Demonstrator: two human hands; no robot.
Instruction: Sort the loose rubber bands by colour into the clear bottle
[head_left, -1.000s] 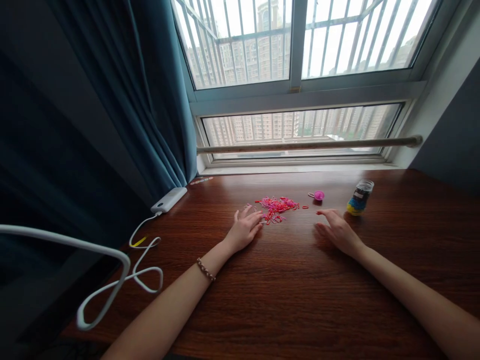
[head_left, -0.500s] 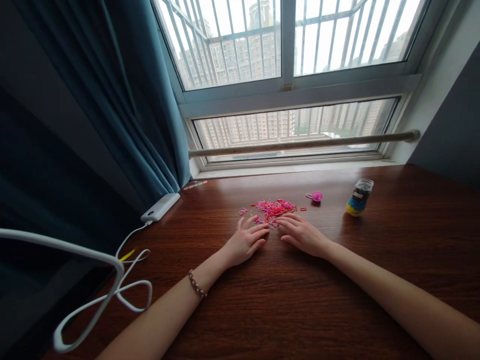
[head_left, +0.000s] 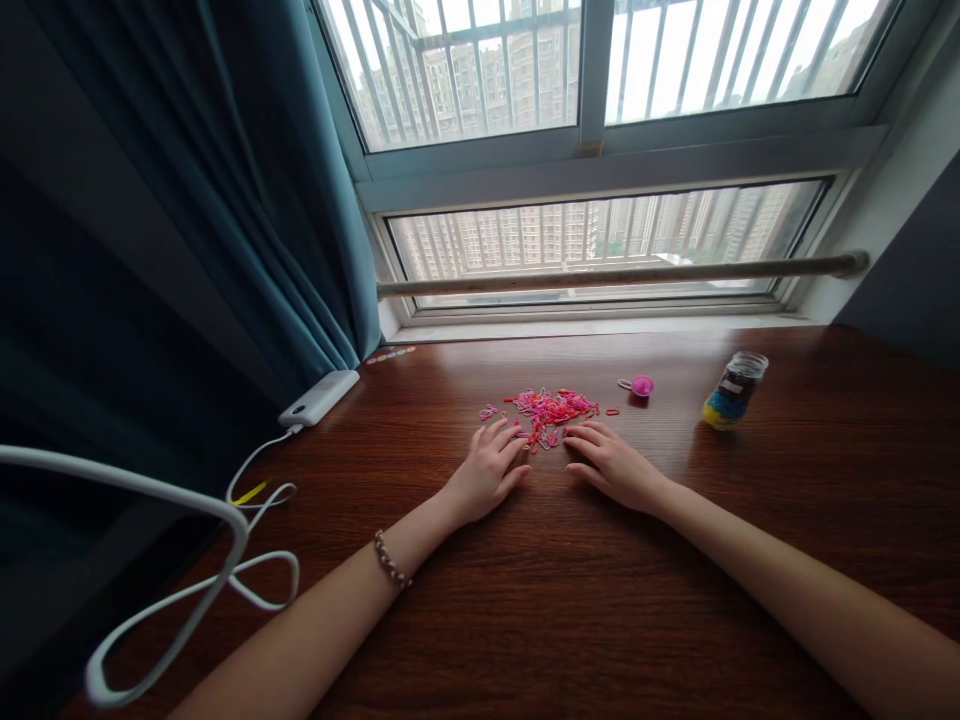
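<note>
A loose heap of small pink and red rubber bands [head_left: 553,408] lies on the brown wooden table [head_left: 525,600]. At its near left edge rests my left hand [head_left: 489,472], palm down with fingers apart, its fingertips close to the nearest bands. My right hand [head_left: 616,468] lies on the near right side of the heap, fingers stretched out and nothing seen in them. Whether the fingertips touch any bands I cannot tell. Just beyond my right hand is a small pink round cup-like piece [head_left: 642,386] with a light loop beside it.
An open glass jar [head_left: 735,390] with black, blue and yellow contents stands at the right, looking tilted. On the left are a white power bank [head_left: 319,397] and its looping white cable [head_left: 262,565]. A blue curtain [head_left: 300,200] and a barred window [head_left: 600,240] border the table.
My hands have drawn slightly apart, leaving a wider gap between them at the heap's near edge. The whole view has shifted a little.
</note>
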